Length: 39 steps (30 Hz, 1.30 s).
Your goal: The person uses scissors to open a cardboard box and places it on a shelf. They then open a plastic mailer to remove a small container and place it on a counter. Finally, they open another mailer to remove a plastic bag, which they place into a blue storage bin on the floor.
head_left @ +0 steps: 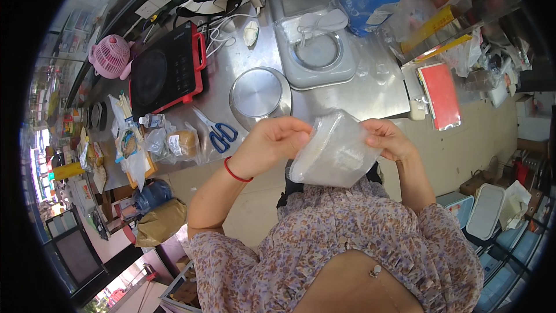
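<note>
Between my two hands, in front of my chest, is a stack of clear plastic bags (334,156). My left hand (278,141) pinches its left edge between thumb and fingers; a red cord circles that wrist. At the opposite edge my right hand (388,139) grips a corner of the plastic. Just beyond the bags, a round metal pan or lid (257,92) lies on the steel table (339,102). Blue-handled scissors (220,132) rest near the table's front edge, left of my left forearm.
A black and red induction cooker (165,69) stands at the left beside a pink fan (110,55). Behind the pan sits a grey kitchen scale (321,67). Packaged bread (183,142) and a small bottle (152,120) lie left of the scissors. A red folder (441,95) is at the right.
</note>
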Tool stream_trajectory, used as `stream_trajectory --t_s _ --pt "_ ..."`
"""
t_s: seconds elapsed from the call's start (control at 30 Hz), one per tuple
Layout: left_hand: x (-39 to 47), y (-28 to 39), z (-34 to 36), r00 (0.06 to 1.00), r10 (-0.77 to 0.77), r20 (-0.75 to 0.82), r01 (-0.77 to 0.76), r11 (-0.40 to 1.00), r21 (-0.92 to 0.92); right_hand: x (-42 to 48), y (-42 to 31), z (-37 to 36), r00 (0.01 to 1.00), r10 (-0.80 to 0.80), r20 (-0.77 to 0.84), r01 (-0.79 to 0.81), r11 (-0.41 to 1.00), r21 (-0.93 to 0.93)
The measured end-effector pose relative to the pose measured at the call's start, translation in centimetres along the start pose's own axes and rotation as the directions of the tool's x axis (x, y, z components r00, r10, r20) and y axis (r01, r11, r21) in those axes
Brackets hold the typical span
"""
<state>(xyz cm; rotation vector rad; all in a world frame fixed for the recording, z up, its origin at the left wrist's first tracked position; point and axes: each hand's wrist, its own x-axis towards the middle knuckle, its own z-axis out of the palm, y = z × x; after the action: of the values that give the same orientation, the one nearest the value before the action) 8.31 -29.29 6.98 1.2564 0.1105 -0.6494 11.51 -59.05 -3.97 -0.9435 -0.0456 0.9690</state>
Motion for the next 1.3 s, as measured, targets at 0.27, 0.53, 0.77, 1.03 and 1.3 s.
stream_trajectory --t_s 0.27,0.53,0.77,1.03,1.3 --pt "-0.2 -0.1 -1.3 1.000 -0.011 -0.027 0.019 0.952 0.304 0.7 -2.3 3.2 0.997 0.015 0.078 -0.012 0.999 -0.030" --pt "-1.2 1.9 -1.0 0.989 -0.008 -0.150 0.004 1.000 -0.026 1.0 -0.6 1.7 0.991 -0.037 0.129 0.035 0.999 0.014" --pt "-1.6 2.3 -2.1 0.979 0.114 -0.170 -0.064 0.960 0.271 1.8 -1.6 2.6 0.983 -0.039 0.178 0.038 0.999 0.009" --pt "-1.9 2.8 -2.1 0.986 0.146 -0.079 -0.119 0.953 0.278 1.8 -1.9 2.8 0.985 -0.051 0.163 0.044 0.998 0.045" --pt "-1.8 3.4 -2.6 0.991 0.023 -0.131 0.037 0.900 0.434 2.1 -1.7 3.2 0.984 -0.088 0.158 0.070 0.991 0.116"
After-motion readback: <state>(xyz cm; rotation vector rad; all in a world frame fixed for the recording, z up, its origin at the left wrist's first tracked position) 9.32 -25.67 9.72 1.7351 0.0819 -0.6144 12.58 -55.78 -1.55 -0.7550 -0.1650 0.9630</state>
